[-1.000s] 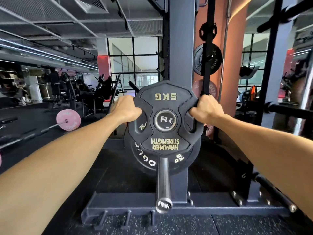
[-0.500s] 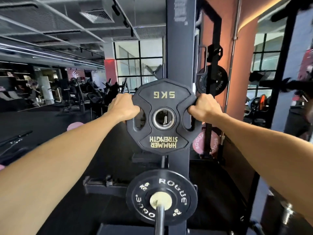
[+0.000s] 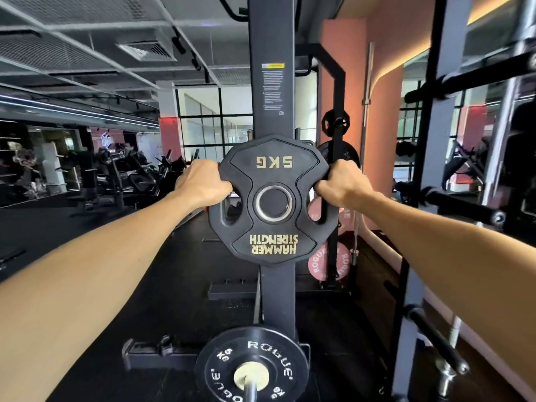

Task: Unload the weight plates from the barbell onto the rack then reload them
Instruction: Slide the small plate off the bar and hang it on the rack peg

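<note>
A black 5 kg Hammer Strength plate (image 3: 272, 248) hangs upside down in the air in front of the rack upright (image 3: 272, 47). My left hand (image 3: 203, 184) grips its left grip slot and my right hand (image 3: 343, 185) grips its right one. The plate's steel-ringed centre hole has nothing through it. Below, a black Rogue plate (image 3: 252, 361) sits on the barbell sleeve (image 3: 249, 391), whose end points toward me at the bottom edge.
Black storage pegs (image 3: 435, 336) stick out of the rack post at right, with another peg (image 3: 461, 203) higher up. Pink Rogue plates (image 3: 317, 261) and small black plates (image 3: 336, 123) hang on a rack behind. Gym machines fill the left background.
The 5 kg plate has come off the barbell sleeve and risen with both hands to chest height before the upright. The Rogue plate stays on the sleeve, now lower in view.
</note>
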Available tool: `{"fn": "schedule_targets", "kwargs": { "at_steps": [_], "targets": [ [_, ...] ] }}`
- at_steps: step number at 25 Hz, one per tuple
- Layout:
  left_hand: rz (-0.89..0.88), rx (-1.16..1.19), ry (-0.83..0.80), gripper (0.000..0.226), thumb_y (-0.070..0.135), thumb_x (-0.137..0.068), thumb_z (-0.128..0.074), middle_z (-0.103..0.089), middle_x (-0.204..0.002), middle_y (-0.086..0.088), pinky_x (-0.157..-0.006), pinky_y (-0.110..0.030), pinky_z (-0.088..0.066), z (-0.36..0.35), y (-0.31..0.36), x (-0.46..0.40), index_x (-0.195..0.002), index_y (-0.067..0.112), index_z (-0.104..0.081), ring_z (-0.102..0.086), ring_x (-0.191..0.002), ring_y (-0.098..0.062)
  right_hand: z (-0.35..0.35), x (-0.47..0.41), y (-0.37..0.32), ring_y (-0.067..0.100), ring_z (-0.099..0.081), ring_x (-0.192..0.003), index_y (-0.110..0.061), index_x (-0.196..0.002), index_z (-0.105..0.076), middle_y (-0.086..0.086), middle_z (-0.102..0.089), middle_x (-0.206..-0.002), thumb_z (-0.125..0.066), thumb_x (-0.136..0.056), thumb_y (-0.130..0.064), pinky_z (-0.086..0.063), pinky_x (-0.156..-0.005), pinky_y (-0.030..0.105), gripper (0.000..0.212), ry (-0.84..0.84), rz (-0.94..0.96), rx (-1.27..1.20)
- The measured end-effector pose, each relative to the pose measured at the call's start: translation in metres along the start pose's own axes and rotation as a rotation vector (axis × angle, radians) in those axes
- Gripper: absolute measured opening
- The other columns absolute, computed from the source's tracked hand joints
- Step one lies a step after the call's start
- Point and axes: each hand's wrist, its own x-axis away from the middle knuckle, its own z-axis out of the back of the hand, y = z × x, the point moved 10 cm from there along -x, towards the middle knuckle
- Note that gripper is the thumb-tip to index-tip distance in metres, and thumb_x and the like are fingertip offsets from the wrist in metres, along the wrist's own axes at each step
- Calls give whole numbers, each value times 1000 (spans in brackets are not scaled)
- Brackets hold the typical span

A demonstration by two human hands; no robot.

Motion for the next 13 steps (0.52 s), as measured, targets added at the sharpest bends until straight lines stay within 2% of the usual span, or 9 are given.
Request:
{"fn": "schedule_targets", "kwargs": {
  "at_steps": [4, 8, 13],
  "targets": [
    [-10, 6, -31, 13, 13, -74, -61, -53, -64, -8, -50, -28, -39, -20, 57, 12, -66, 8, -53, -51, -55, -27, 36, 11, 52, 35, -60, -68, -4, -76, -61, 12, -62, -76, -56, -72, -25, -47, -62, 32, 22, 26, -15, 13],
    [-19, -14, -53, 17, 15, -73, -63, -53, -69, -9, -52, -27, -37, -59, 131, 15, -65, 9, -49, -52, -60, -28, 69, 13, 127, 34, -59, -66, -4, -72, -58, 12, -61, -74, -56, -72, -24, -48, -60, 33, 21, 25, -8, 30],
    [-2, 48, -48, 11, 19, -73, -64, -63, -78, -10, -60, -32, -48, -142, 260, 24, -75, 9, -63, -62, -70, -33, 122, 3, 268, 35, -54, -64, -5, -60, -49, 11, -50, -61, -56, -72, -21, -44, -59, 32, 21, -9, 27, 79]
  ]
}}
